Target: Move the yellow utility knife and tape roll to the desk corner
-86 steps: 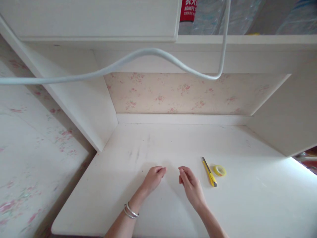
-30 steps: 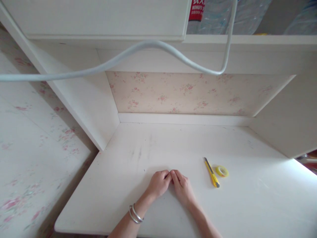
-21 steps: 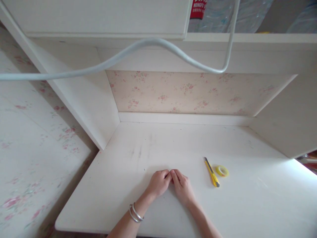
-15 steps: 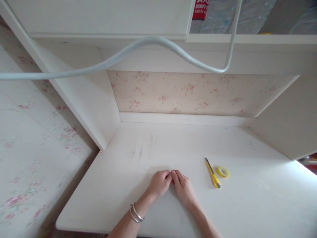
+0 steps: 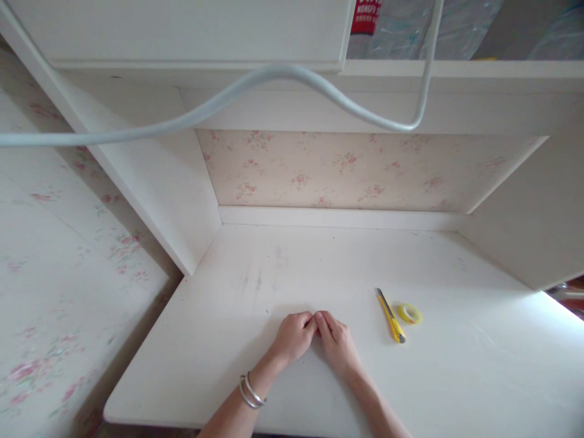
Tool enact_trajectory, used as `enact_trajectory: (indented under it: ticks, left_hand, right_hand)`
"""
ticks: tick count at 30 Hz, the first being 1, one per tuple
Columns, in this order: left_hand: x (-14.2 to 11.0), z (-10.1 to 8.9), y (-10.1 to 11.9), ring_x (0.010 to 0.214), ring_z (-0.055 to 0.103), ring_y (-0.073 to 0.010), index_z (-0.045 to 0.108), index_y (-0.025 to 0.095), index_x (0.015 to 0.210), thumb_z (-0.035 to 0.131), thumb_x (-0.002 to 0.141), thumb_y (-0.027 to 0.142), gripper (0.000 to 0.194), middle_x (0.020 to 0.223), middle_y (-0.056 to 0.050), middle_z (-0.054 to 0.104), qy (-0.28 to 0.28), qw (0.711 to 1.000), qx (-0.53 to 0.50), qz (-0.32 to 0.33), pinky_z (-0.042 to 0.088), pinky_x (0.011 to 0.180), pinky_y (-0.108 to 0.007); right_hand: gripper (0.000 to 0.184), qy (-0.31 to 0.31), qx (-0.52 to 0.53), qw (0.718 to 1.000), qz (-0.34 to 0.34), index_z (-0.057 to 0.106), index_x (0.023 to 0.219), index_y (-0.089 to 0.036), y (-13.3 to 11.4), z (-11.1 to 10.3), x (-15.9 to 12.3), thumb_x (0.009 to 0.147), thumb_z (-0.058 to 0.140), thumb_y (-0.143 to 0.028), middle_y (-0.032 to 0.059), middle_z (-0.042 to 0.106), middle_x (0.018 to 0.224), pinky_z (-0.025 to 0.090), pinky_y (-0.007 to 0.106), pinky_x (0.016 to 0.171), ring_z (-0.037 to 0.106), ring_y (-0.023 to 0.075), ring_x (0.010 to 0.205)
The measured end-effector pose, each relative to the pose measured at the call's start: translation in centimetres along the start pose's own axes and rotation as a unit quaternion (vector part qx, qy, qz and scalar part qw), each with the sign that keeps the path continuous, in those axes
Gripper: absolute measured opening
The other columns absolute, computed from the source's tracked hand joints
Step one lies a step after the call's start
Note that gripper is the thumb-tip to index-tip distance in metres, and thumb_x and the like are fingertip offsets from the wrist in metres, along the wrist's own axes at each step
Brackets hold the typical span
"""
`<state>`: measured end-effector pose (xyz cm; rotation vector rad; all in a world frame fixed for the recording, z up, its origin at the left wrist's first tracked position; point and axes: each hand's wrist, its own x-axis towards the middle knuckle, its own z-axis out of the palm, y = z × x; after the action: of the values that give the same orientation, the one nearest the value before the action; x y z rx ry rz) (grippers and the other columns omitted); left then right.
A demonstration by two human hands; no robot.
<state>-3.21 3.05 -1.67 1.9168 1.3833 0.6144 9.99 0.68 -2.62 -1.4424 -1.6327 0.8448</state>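
Note:
My left hand [image 5: 295, 337] rests low over the desktop [image 5: 205, 340] with its fingers curled closed and two silver bangles [image 5: 250, 390] on the wrist. Against it, thumb to thumb, lies my right hand [image 5: 336, 342], also closed. The insides of both hands are turned away, so anything held in them is hidden. To the right of my right hand lies a yellow utility knife [image 5: 391, 316], its dark tip pointing away from me. Just beside the knife is a small roll of yellowish tape [image 5: 410, 314], lying flat.
A white cable [image 5: 283, 73] hangs across the upper view. Above the desk, a white cabinet [image 5: 196, 30] adjoins an open shelf [image 5: 456, 68] holding clear plastic and a red label [image 5: 365, 17]. Side panels and a floral-papered back wall [image 5: 319, 170] enclose the desk's rear.
The hands stay together in the same pose. Only the view has shifted very slightly.

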Motion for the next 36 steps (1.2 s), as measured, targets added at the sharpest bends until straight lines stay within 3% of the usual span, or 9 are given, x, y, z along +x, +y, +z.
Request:
enact_trajectory:
  ticks: [36]
  left_hand:
    - [-0.12, -0.15, 0.30, 0.062, 0.054, -0.0145, 0.064, 0.017, 0.073, 0.031, 0.094, 0.040, 0.046, 0.069, -0.004, 0.065, -0.006, 1.000, 0.006, -0.010, 0.030, 0.054, -0.024]
  right_hand:
    - [0.034, 0.013, -0.005, 1.000, -0.001, 0.054, 0.076, -0.021, -0.53, -0.14, 0.04, 0.094, 0.034, -0.043, -0.0004, 0.055, 0.063, 0.039, 0.023, 0.057, 0.052, 0.0141, 0.058]
